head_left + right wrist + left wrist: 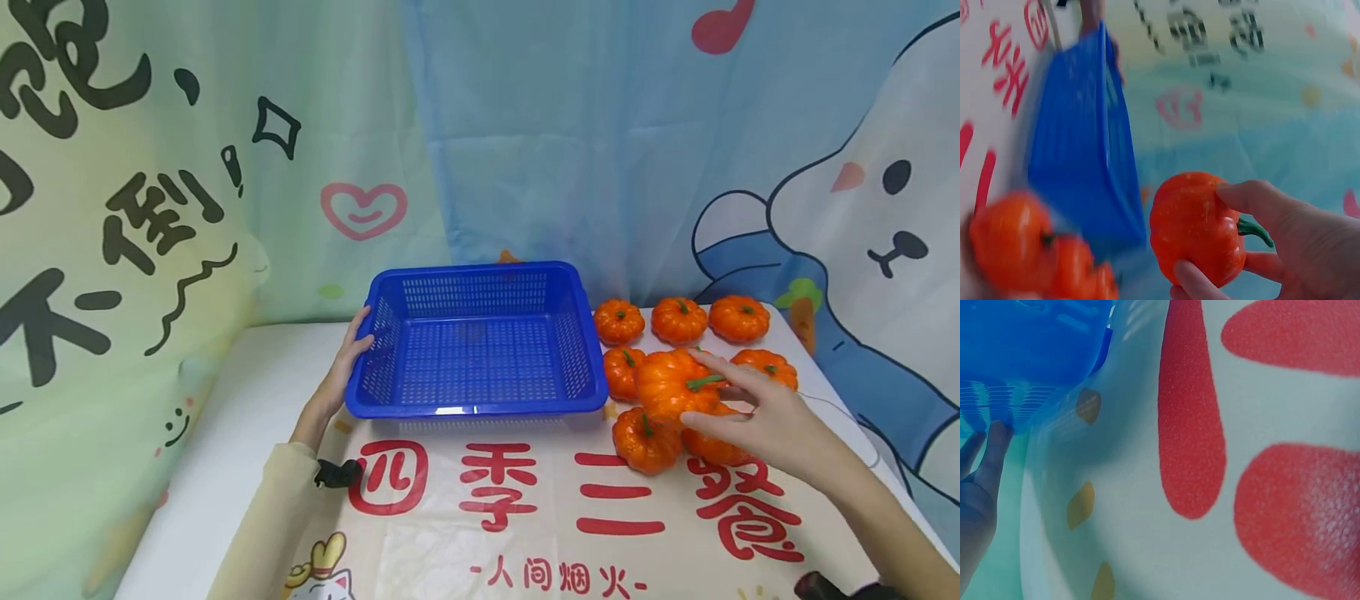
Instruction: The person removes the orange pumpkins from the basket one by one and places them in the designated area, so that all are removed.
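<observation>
A blue plastic mesh basket (476,367) sits in the middle of the head view, its gridded floor showing. My left hand (345,364) holds the left rim; in the left wrist view, two fingers (996,447) press against the basket's side. At the basket's right, my right hand (783,425) grips an orange toy pumpkin (666,385) with a green stem. The right wrist view shows thumb and fingers around this pumpkin (1188,228), its stem towards the palm. It is raised above several similar pumpkins (647,442), partly covering them in the head view.
More small pumpkins (678,321) stand in a row at the back right of the table. A beige cloth (442,542) with red lettering covers the table's front. Behind the table hangs a printed curtain (525,167). A thin cord (840,408) lies at the right.
</observation>
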The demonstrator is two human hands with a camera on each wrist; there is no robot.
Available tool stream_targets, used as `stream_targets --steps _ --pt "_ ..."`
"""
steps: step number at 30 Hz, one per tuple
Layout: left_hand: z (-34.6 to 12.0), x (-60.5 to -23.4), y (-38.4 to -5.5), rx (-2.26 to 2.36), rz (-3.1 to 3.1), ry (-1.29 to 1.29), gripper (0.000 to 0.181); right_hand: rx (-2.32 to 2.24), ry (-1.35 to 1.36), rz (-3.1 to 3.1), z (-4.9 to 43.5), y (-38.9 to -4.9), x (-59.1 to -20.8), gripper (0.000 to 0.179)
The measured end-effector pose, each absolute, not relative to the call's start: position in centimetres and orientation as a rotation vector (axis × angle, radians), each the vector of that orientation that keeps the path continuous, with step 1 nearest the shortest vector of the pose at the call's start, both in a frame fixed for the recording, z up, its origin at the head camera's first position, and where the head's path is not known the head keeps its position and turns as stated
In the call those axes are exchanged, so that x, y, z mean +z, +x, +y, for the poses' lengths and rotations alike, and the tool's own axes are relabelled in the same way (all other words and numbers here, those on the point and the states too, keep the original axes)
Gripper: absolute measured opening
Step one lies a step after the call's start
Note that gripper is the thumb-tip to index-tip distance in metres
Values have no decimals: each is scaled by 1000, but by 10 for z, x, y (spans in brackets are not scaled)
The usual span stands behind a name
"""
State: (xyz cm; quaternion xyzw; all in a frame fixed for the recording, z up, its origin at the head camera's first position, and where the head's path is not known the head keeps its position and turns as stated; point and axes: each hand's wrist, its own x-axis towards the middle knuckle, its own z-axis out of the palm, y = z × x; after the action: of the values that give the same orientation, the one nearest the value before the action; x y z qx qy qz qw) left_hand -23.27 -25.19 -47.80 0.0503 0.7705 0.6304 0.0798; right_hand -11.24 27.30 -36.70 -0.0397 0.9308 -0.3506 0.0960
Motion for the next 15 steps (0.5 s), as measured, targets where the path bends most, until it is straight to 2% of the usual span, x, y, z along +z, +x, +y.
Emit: stream_targets --steps 8,15 --pt "-252 -479 -231 1879 2308 142 57 -912 312 2877 359 -102 -404 90" --pt "-251 -476 -232 1886 2302 147 58 -888 491 2765 405 -105 -449 91"
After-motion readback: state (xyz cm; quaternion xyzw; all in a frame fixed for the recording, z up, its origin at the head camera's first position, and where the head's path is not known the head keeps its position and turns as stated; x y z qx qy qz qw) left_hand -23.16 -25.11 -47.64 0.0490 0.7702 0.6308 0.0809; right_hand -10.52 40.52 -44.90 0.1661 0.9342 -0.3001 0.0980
